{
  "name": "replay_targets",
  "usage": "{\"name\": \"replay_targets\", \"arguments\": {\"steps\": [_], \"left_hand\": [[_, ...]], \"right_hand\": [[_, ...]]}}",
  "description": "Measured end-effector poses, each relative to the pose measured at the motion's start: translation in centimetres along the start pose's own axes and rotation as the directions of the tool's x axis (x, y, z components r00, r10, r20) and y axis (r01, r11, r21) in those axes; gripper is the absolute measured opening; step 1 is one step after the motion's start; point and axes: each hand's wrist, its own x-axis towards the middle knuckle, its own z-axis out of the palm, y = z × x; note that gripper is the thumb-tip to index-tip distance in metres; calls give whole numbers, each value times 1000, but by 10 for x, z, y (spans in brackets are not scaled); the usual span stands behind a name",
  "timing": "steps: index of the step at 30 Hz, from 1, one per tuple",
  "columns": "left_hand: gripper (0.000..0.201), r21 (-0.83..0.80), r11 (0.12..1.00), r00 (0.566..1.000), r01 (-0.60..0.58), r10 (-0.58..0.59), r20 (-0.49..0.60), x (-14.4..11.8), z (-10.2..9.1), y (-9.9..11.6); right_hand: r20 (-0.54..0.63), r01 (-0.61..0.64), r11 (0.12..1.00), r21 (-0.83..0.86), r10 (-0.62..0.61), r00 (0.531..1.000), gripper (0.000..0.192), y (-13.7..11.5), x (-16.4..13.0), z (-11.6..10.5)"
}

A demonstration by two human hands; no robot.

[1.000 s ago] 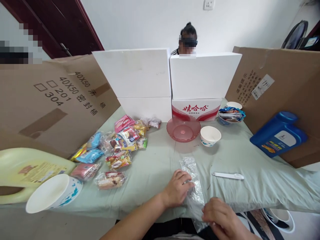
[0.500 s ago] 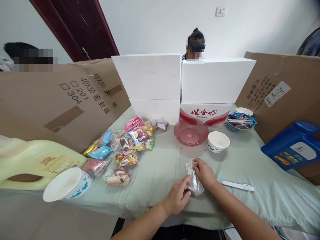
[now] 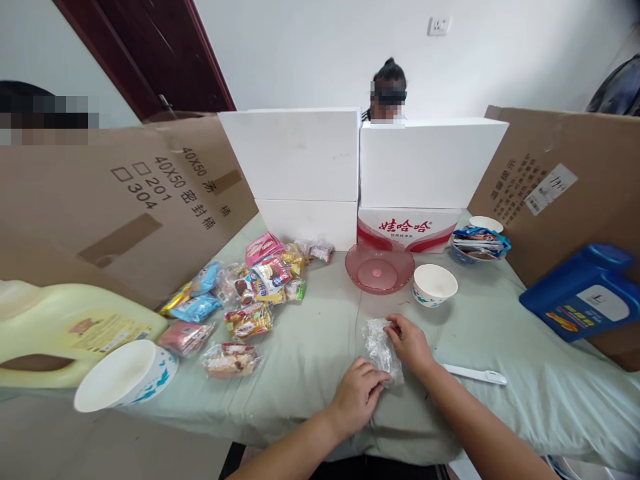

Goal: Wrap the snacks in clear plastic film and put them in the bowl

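Observation:
A crinkled clear plastic bag lies on the cloth in front of me, spread fairly flat. My left hand pinches its lower edge between thumb and fingers. At the bag's upper right edge, my right hand grips with bent fingertips. Whether anything is inside the bag is hard to make out. Beyond my hands stand a pink translucent plate and a small white bowl with a blue pattern. A white plastic utensil lies right of my right forearm.
Several wrapped snacks are heaped to the left, near a white paper bowl and a yellowish jug. A blue bottle leans at the right. White boxes and cardboard panels wall the table. Two people are behind them.
The plastic bag has gone from bunched to flatter and wider. My left fingers have moved down to its lower edge, while my right hand stays at the upper right.

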Motion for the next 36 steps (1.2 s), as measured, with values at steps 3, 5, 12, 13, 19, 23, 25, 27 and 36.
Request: {"name": "replay_targets", "arguments": {"steps": [3,5,12,13,19,23,25,27,36], "left_hand": [[25,6,1000,1000,-4,4,-1,0,1,-1],[25,25,1000,1000,9,-9,7,0,1,1],[31,237,969,993,73,-49,-106,0,-8,15],[29,271,960,990,70,-34,-137,4,-11,16],[17,292,954,997,-73,76,3,40,-18,-5],[37,365,926,986,-98,39,164,44,-10,-21],[41,368,927,985,-76,13,170,41,-9,-22],[42,361,931,985,-62,-1,172,39,-10,-22],[39,335,938,981,-88,23,194,41,-14,-21]], "right_hand": [[23,-21,1000,19,20,1000,28,-2,6,5],[34,-46,999,5,46,998,29,-2,11,7],[53,-55,994,-90,60,997,28,-9,15,7],[56,-53,993,-102,59,997,28,-9,15,7],[73,-17,987,-162,30,997,33,-10,17,5],[56,52,978,-202,-41,998,42,-10,6,-17],[93,178,962,-205,-161,982,40,-12,-11,-30],[215,401,898,-183,-362,907,36,-12,-35,-39],[217,283,945,-164,-245,945,14,11,-99,-48]]}}
